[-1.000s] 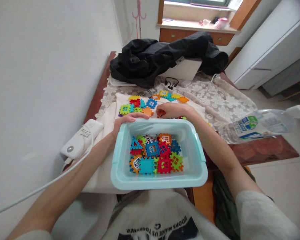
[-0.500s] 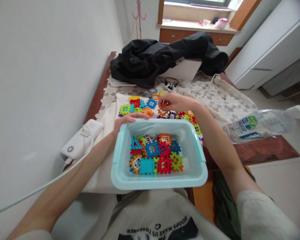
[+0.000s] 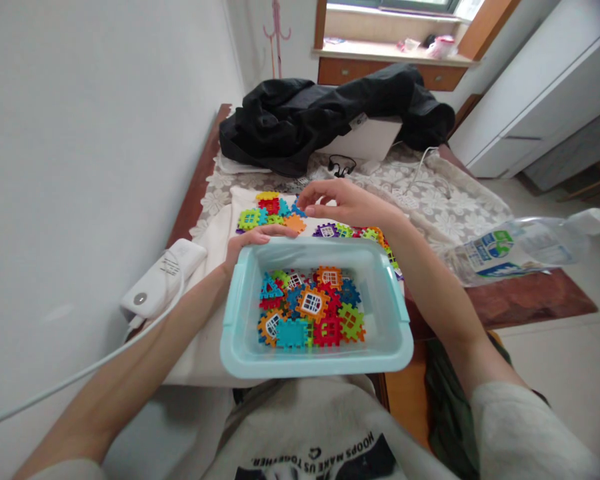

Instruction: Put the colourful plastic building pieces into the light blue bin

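Note:
A light blue plastic tub (image 3: 240,340) rests on my lap against the table edge, with several coloured interlocking toy tiles (image 3: 313,307) inside. My left hand (image 3: 253,241) grips the tub's far left rim. My right hand (image 3: 340,201) hovers past the tub over a scatter of loose tiles (image 3: 267,213) on a white cloth (image 3: 215,233), fingers spread and curled downward, with nothing visibly held. More tiles (image 3: 353,231) lie just under my right wrist.
A black jacket (image 3: 330,110) lies heaped over a white box at the table's far end. A white power adapter (image 3: 163,277) with a cable sits at the left edge. A plastic water bottle (image 3: 520,250) lies on the right. Black earphones (image 3: 341,163) rest on the lace tablecloth.
My right hand picked up an orange tile from the table, and that tile now lies in the tub on top of the pile. The hand has moved back out over the loose tiles, further left.

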Demonstrator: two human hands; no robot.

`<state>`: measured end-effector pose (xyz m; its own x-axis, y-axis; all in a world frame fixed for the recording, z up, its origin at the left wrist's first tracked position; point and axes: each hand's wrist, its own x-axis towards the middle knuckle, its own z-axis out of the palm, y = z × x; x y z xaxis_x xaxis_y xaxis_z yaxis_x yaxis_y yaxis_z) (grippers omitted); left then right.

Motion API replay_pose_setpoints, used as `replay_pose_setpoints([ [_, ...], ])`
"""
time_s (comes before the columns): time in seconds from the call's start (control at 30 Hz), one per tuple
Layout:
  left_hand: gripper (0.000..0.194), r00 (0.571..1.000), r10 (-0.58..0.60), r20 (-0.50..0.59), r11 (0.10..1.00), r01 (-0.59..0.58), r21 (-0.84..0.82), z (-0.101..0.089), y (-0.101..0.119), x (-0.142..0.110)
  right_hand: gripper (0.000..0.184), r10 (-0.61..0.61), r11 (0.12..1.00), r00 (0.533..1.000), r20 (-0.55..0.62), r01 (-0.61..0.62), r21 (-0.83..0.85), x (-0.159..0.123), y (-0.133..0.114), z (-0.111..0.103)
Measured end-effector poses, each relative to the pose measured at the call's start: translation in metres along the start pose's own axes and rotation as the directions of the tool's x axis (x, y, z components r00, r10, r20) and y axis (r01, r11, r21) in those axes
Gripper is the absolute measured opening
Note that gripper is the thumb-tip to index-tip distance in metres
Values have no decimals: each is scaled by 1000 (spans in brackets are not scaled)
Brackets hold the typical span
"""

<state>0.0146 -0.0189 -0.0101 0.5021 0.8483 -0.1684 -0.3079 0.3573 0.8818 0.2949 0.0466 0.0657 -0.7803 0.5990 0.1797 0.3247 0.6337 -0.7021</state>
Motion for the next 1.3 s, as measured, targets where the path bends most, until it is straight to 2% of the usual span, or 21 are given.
replay_pose_setpoints([
  [0.07,39,1000,19,-7,1000,-19,22,2,2,0,47,38,993,997,-64,-45,-110,8,28,16],
  [0.1,37,1000,26,-8,999,-25,34,3,3,-1,56,66,982,995,-73,-78,-171,10,41,24],
  [0.17,34,999,30,-15,999,-30,43,5,4,-1,74,154,949,988,-32,-157,-274,13,60,39],
  [0.23,34,999,27,-21,999,-26,36,5,4,-1,73,213,922,976,33,-190,-338,12,69,49],
  [0.33,35,1000,23,-18,999,-22,24,4,2,-2,50,212,903,975,65,-170,-395,11,67,51],
  [0.43,38,999,23,-24,1000,-22,16,2,0,-1,39,201,888,978,62,-155,-433,12,62,45],
  [0.57,42,1000,17,-17,1000,-16,14,1,1,-1,46,172,892,984,40,-138,-431,12,64,43],
  [0.7,37,1000,15,-3,1000,-15,20,2,2,-1,52,88,920,996,-12,-86,-383,12,70,51],
  [0.87,34,999,10,-38,1000,-10,10,3,1,-3,77,162,907,987,4,-147,-395,15,70,60],
  [1.1,45,998,11,-66,1000,-11,-6,3,0,-6,52,115,926,993,38,-94,-365,18,66,57],
  [1.3,36,1000,7,-17,1000,-7,0,3,1,-2,69,139,922,989,45,-113,-371,15,63,60],
])
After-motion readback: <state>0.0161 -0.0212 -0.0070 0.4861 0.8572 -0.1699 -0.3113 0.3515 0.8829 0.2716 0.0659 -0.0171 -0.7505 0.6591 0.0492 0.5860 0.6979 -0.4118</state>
